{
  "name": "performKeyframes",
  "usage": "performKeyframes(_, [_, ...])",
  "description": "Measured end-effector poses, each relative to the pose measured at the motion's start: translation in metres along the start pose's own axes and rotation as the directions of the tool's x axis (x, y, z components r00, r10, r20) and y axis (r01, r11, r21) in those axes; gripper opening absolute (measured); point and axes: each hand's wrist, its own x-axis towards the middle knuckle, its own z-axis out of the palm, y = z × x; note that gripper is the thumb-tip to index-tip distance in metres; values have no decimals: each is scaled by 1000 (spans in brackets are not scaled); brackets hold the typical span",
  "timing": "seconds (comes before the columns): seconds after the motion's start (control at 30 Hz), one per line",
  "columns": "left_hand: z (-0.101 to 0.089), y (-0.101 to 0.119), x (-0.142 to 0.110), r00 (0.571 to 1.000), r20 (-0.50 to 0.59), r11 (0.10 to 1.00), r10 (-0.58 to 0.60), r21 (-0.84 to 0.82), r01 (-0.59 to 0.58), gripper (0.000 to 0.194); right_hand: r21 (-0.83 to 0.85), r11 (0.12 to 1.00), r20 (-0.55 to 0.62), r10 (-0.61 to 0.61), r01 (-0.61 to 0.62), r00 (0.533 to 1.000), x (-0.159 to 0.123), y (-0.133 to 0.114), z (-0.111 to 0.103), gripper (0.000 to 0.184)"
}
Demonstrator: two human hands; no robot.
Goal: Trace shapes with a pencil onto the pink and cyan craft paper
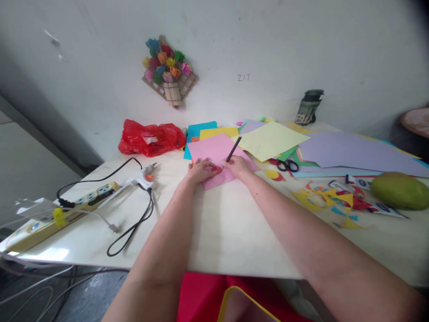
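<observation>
A sheet of pink paper (216,145) lies on the table in front of me, with round outlines drawn on its near part. My left hand (203,169) rests on the sheet with fingers stretched out, its fingertips touching a small red paper circle (217,171) that lies on the pink. A dark pencil or pen (233,149) is gripped in my right hand (236,165), tilted, with its lower end hidden behind the fingers close to the red circle. Yellow and blue sheets lie partly under the pink one.
To the left are a glue gun (145,178), a power strip (60,219) with cords, and a red plastic bag (150,137). Rightward lie black-handled scissors (287,166), yellow scraps (308,200), a green mango-like fruit (400,191) and purple paper (355,154). A bottle (309,107) stands behind.
</observation>
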Motion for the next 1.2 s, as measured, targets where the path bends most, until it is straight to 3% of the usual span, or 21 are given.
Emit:
performKeyframes(0.4, [2,-1,2,1000,-10,1000,-4,5,4,40,-180,983,-12,32,-33,999,5,-4,2,23])
performKeyframes(1.2, [1,0,1,1000,-15,1000,5,9,-5,40,-242,970,13,31,-27,999,7,-3,4,26])
